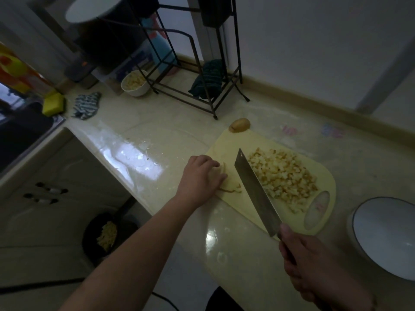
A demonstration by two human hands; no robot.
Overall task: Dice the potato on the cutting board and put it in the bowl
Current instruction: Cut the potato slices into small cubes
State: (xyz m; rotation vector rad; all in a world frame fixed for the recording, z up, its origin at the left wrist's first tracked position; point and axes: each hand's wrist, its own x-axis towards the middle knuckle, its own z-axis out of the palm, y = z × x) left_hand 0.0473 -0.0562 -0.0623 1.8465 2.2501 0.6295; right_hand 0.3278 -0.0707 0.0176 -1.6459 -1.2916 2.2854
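My right hand is wrapped tight around the handle of the cleaver, whose blade runs up toward 11 o'clock over the cutting board. Its edge looks slightly raised off the board, though the dim light leaves me unsure. My left hand sits at 9 o'clock from the blade, fingers curled down and pressing on the potato slices, a few pale strips showing just beside the fingertips. At 3 o'clock from the blade lies the pile of diced potato, spread over the board's right half. A whole potato rests at the board's 12 o'clock edge. The empty bowl stands on the counter at 4 o'clock, near the board but apart from it. A smaller white bowl of cut pieces sits far off at 10 o'clock, by the wire rack.
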